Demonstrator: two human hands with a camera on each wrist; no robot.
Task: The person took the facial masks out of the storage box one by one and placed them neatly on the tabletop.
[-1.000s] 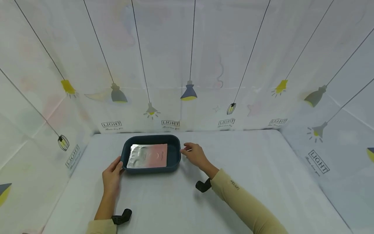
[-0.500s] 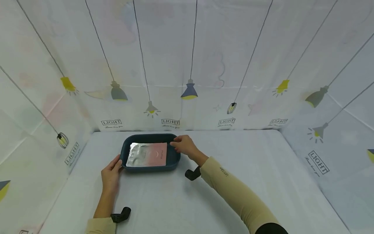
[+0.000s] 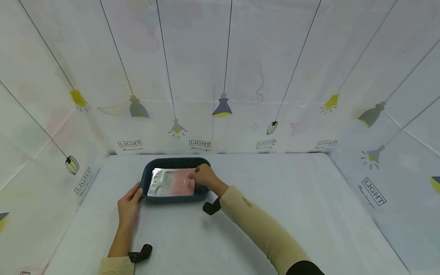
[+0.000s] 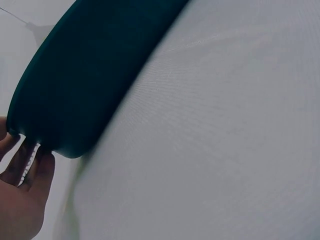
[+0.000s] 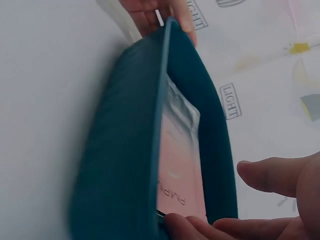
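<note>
A dark teal rectangular tray (image 3: 178, 199) with raised walls stands on the white surface. Flat inside it lies a silver and pink foil packet (image 3: 170, 182) with lettering on its pink end. My left hand (image 3: 128, 209) holds the tray's left front corner, thumb and fingers against the outside wall (image 4: 75, 95). Over the tray's right end, my right hand (image 3: 206, 178) reaches in at the pink edge of the packet. In the right wrist view, the right thumb (image 5: 267, 175) stands apart from the fingers, whose tips dip behind the tray wall (image 5: 125, 135) beside the packet (image 5: 180, 165).
The white-covered table (image 3: 275, 198) extends to the right and in front of the tray. Behind it rises a white backdrop (image 3: 192, 57) printed with hanging lamps. A black wrist mount (image 3: 141, 253) juts from the left wrist and another black mount (image 3: 211, 207) from the right wrist.
My right hand has moved left, from beside the tray's right end, over the rim to the packet's pink edge. The left hand stays at the tray's left corner; the packet looks unmoved.
</note>
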